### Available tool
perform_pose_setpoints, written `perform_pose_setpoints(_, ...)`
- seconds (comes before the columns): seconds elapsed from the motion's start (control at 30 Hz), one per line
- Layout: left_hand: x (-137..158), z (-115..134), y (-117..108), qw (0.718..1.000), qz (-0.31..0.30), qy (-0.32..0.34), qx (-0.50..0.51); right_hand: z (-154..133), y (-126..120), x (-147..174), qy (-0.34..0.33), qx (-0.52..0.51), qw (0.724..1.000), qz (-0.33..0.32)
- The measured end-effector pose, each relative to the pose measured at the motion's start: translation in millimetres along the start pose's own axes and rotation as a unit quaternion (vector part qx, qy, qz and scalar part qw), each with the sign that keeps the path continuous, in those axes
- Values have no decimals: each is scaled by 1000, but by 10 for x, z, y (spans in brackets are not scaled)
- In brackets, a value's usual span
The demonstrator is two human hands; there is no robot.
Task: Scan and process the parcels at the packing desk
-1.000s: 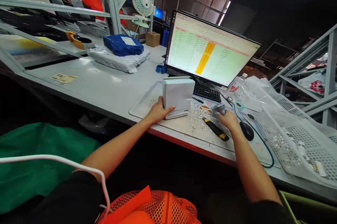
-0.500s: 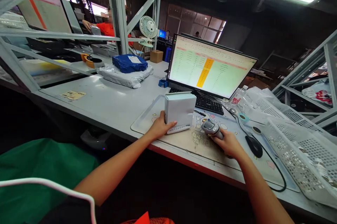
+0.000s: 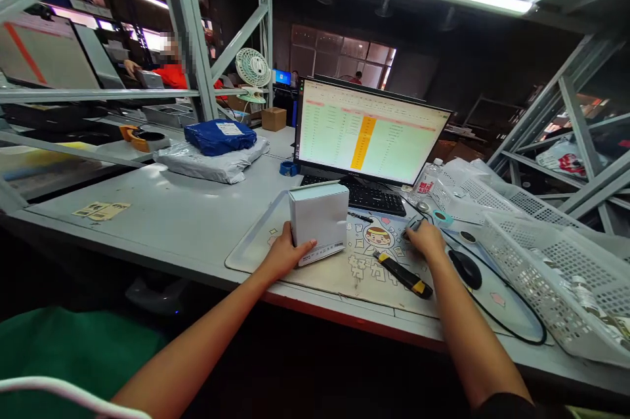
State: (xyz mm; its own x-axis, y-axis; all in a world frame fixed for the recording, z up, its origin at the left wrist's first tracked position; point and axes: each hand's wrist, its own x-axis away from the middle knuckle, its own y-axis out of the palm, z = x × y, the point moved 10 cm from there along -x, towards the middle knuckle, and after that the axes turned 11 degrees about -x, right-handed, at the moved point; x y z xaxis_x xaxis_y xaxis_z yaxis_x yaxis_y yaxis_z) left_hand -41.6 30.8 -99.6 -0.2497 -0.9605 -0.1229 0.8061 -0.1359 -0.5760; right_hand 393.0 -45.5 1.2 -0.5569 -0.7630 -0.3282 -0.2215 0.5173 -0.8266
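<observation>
A white box (image 3: pixel 319 220) stands upright on the printed desk mat (image 3: pixel 344 274), and my left hand (image 3: pixel 283 253) grips its lower left side. My right hand (image 3: pixel 426 240) lies further right on the mat, its fingers curled over a grey barcode scanner (image 3: pixel 411 227) that is mostly hidden under them. The scanner is down on the mat, pointing away from the box. A black and yellow box cutter (image 3: pixel 403 274) lies just in front of my right hand.
A lit monitor (image 3: pixel 369 133) and a black keyboard (image 3: pixel 375 198) stand behind the box. A black mouse (image 3: pixel 465 268) and white mesh baskets (image 3: pixel 556 268) are to the right. Blue and grey parcels (image 3: pixel 216 150) lie at the back left. A person in red works far behind.
My right hand had the scanner raised beside the box half a second ago; it has moved right and down to the mat. The box cutter shows again. The box stays in my left hand.
</observation>
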Motion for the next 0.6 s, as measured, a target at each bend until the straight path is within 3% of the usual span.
perform_pose_setpoints(0.1,-3,-5,-14,1000,10,-8,-12,-272,168,-218,-2,8,1000,-8)
perform_pose_setpoints(0.27,1,20,-27,1000,11,-13,-13,-705,842,-356,-54,-3,994,-93)
perform_pose_setpoints(0.4,-11,-24,-8,1000,7,-17,-18,-717,1176,-302,-54,-5,992,-117)
perform_pose_setpoints(0.6,-11,-64,4,1000,9,-10,-22,-662,1318,-282,-51,-19,989,-139)
